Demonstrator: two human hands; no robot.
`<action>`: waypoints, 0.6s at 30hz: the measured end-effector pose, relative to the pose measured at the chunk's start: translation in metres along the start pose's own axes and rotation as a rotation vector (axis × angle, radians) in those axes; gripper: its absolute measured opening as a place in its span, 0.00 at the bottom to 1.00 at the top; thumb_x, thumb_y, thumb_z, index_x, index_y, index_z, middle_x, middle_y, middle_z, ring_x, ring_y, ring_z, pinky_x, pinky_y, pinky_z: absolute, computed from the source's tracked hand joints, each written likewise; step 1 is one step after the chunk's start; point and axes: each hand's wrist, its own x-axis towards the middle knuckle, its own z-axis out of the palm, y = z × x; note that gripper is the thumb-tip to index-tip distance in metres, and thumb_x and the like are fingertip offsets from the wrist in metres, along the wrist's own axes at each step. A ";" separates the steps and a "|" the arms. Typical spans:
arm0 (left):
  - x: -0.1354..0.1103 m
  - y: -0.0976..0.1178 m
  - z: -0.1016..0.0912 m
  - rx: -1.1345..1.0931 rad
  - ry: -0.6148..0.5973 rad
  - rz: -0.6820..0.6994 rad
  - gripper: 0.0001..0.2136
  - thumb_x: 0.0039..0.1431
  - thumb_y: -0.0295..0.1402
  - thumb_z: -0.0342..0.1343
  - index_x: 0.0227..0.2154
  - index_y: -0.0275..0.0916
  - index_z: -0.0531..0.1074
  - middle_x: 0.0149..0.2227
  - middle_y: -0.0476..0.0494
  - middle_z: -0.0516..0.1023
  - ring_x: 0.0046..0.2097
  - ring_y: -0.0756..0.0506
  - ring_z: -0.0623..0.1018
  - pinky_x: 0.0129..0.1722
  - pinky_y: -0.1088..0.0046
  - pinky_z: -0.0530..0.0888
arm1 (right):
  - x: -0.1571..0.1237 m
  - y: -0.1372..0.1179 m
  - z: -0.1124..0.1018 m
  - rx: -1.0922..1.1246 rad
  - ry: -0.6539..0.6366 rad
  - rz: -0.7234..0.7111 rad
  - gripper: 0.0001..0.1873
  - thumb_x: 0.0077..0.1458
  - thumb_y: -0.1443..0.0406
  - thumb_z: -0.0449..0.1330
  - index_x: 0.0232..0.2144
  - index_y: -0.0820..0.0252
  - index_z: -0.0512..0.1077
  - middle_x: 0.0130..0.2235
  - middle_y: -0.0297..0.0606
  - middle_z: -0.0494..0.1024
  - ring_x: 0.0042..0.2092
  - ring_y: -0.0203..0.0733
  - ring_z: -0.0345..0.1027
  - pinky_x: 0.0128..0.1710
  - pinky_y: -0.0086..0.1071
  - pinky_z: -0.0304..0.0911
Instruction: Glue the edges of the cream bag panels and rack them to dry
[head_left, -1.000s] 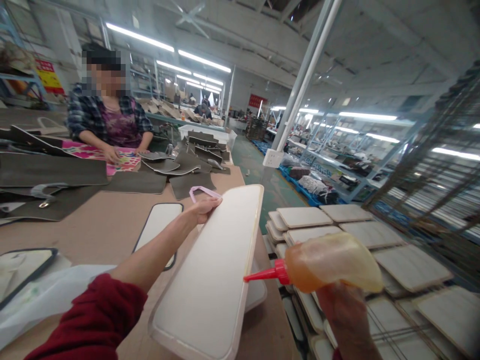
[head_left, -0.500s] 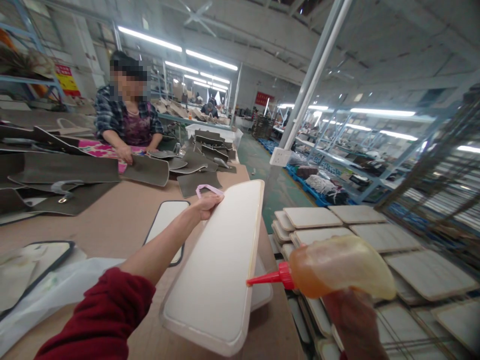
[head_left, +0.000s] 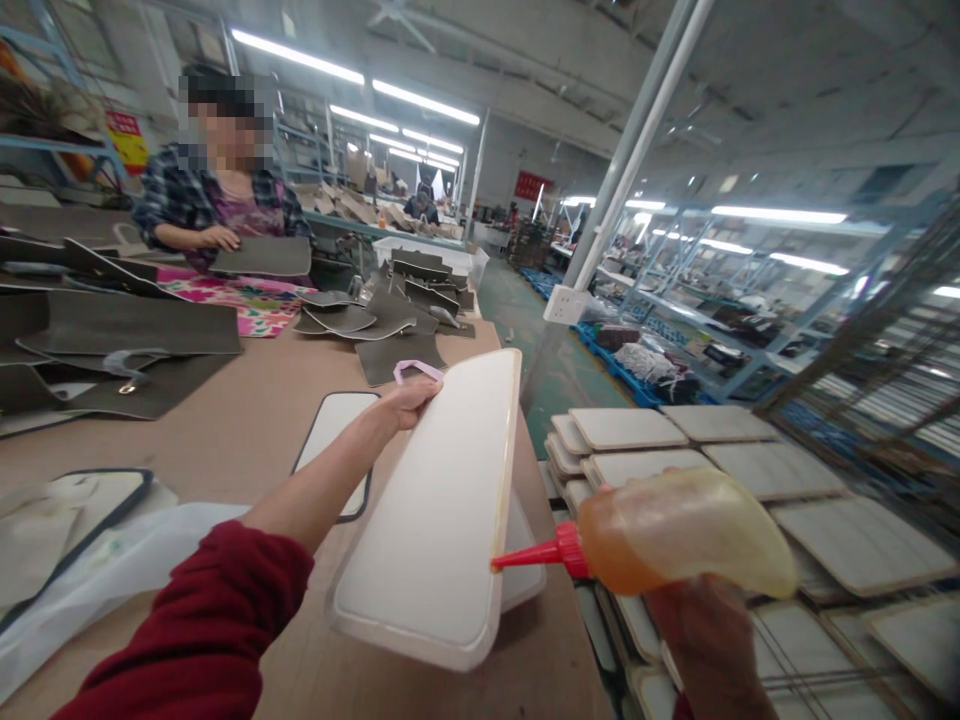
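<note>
A long white panel with rounded corners (head_left: 435, 530) is tilted above the table, its upper left edge pinched by my left hand (head_left: 412, 400). A pale lilac loop (head_left: 418, 370) shows beside those fingers. My right hand (head_left: 709, 630) is wrapped round a squeeze bottle (head_left: 667, 530) of amber liquid, lying on its side. The bottle's red nozzle (head_left: 532, 556) points left, its tip at the panel's right edge. A yellowish line runs along that edge. Part of another white panel (head_left: 523, 560) shows below the first one.
Stacks of white panels (head_left: 772, 475) stand to the right. Dark-edged white pieces (head_left: 319, 430) lie on the brown table (head_left: 225, 440). Grey-brown sheets (head_left: 135, 325) pile up at the left. Across the table, a person (head_left: 217, 200) handles a sheet. A grey post (head_left: 622, 150) rises beyond the table.
The white panel has shifted slightly upward in view, and the nozzle tip stays at its right edge. The co-worker has drawn a grey-brown sheet back, uncovering more of the floral cloth.
</note>
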 end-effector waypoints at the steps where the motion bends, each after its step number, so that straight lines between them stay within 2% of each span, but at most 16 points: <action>1: 0.000 0.000 0.000 -0.001 0.005 -0.003 0.12 0.61 0.16 0.51 0.41 0.30 0.78 0.25 0.44 0.82 0.20 0.48 0.77 0.21 0.77 0.75 | -0.001 0.002 -0.002 0.008 0.002 0.009 0.28 0.45 0.45 0.68 0.47 0.48 0.76 0.45 0.44 0.83 0.54 0.61 0.73 0.51 0.56 0.73; 7: 0.001 0.003 -0.005 -0.013 0.056 -0.031 0.14 0.60 0.16 0.51 0.42 0.32 0.79 0.24 0.44 0.82 0.20 0.45 0.78 0.20 0.72 0.77 | -0.002 0.002 -0.005 0.050 0.040 -0.017 0.26 0.45 0.48 0.70 0.45 0.50 0.76 0.42 0.41 0.84 0.52 0.59 0.75 0.52 0.53 0.73; 11: 0.002 0.003 -0.008 -0.035 0.080 -0.035 0.14 0.59 0.16 0.54 0.42 0.33 0.79 0.25 0.43 0.82 0.20 0.45 0.79 0.19 0.73 0.76 | -0.001 0.001 -0.003 0.037 0.029 -0.012 0.25 0.43 0.51 0.72 0.43 0.50 0.77 0.43 0.41 0.84 0.53 0.59 0.75 0.53 0.52 0.72; 18: 0.005 0.002 -0.014 -0.068 0.125 -0.057 0.12 0.60 0.18 0.55 0.43 0.35 0.78 0.28 0.43 0.84 0.21 0.45 0.80 0.19 0.74 0.77 | -0.001 -0.004 0.000 0.055 0.009 0.018 0.30 0.38 0.45 0.73 0.42 0.49 0.78 0.42 0.42 0.84 0.52 0.60 0.75 0.48 0.50 0.75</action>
